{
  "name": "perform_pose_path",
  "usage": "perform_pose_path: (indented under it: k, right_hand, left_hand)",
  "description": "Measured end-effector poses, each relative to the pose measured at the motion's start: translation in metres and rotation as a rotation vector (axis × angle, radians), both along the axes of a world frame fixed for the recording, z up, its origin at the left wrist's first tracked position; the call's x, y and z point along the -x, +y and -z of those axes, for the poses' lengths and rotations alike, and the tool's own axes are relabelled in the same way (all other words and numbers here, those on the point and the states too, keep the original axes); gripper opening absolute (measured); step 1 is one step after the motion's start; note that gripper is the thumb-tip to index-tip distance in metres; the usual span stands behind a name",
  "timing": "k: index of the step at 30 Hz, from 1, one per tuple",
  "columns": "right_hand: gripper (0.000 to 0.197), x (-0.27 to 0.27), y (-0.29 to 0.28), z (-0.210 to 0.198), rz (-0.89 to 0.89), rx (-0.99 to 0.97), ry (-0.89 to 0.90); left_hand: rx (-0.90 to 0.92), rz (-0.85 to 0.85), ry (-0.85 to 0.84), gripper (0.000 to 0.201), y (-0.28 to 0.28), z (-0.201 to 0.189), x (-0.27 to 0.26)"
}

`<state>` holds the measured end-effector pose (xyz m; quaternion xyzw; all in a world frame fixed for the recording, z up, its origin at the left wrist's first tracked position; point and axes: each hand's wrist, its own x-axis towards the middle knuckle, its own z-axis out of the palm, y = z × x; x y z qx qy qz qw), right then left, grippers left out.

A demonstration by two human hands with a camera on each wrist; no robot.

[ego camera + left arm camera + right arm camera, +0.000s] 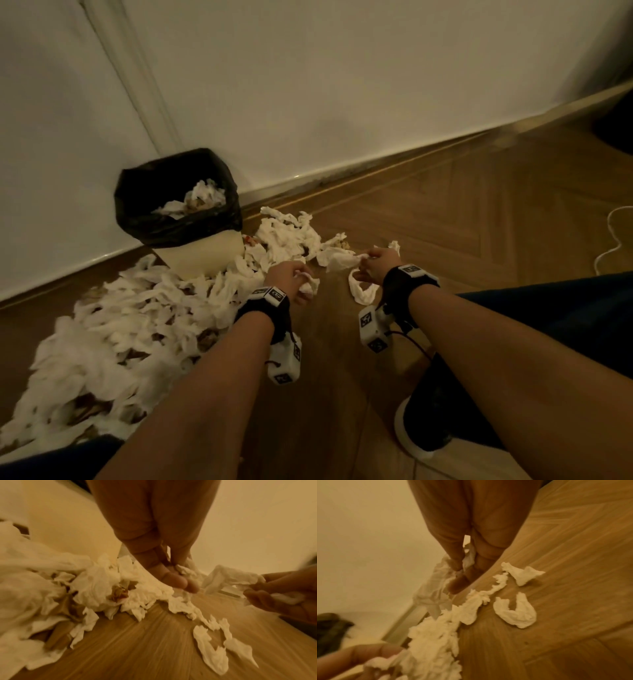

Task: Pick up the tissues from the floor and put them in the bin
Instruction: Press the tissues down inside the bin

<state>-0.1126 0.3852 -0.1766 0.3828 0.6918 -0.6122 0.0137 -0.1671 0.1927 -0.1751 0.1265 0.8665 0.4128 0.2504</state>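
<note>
A cream bin with a black liner stands against the wall and holds some tissues. A big heap of white tissues spreads over the wood floor in front of it and to its left. My left hand grips a crumpled tissue wad just right of the heap. My right hand pinches a flat tissue, lifted off the floor; it shows hanging from the fingers as the tissue. Loose tissues lie under that hand.
A white cable curls on the floor at the far right. My black shoe is planted at the lower right. The skirting board runs behind the bin. Bare floor lies to the right of the tissues.
</note>
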Motion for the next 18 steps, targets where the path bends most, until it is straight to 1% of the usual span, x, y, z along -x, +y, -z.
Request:
perform_pose_path:
  k: [2,5,6,7,8,9,10,11,13,15,17,18]
  right_hand:
    - [0.027,0.011,-0.010,-0.022,-0.032,0.021,0.038]
    - [0.031,0.026,-0.034,-0.061,-0.068,0.076,0.063]
    - [0.028,0.031,-0.044,-0.075,-0.104,0.098,0.084]
    - [0.024,0.037,-0.054,-0.090,-0.162,0.081,0.100]
    - [0.020,0.042,-0.066,-0.103,-0.175,0.104,0.107]
    - [0.018,0.049,-0.075,-0.115,-0.153,0.206,0.118]
    - [0.018,0.057,-0.083,-0.125,-0.113,0.287,0.164]
    - [0.017,0.063,-0.090,-0.133,-0.092,0.329,0.177]
    - [0.020,0.079,-0.104,-0.152,-0.201,0.192,0.174]
    - [0.032,0.093,-0.117,-0.173,-0.319,0.030,0.212]
    - [0.033,0.106,-0.132,-0.193,-0.389,-0.149,0.237]
    - [0.030,0.111,-0.137,-0.201,-0.377,-0.191,0.256]
  left_hand:
    - [-0.025,-0.060,0.019,0.032,-0.011,-0.016,0.004]
    - [0.071,-0.063,0.164,0.033,-0.028,-0.043,0.011]
    - [0.110,-0.079,0.210,0.033,-0.034,-0.054,0.014]
    - [0.133,-0.100,0.235,0.033,-0.040,-0.065,0.017]
    - [0.148,-0.116,0.249,0.032,-0.045,-0.076,0.021]
    - [0.158,-0.125,0.265,0.032,-0.050,-0.089,0.026]
    - [0.162,-0.131,0.282,0.034,-0.056,-0.102,0.030]
    - [0.165,-0.134,0.305,0.034,-0.062,-0.115,0.036]
    - [0.171,-0.169,0.379,0.032,-0.078,-0.142,0.048]
    - [0.152,-0.278,0.455,0.028,-0.099,-0.168,0.061]
    - [0.073,-0.400,0.442,0.026,-0.119,-0.188,0.074]
    - [0.040,-0.444,0.431,0.026,-0.129,-0.194,0.080]
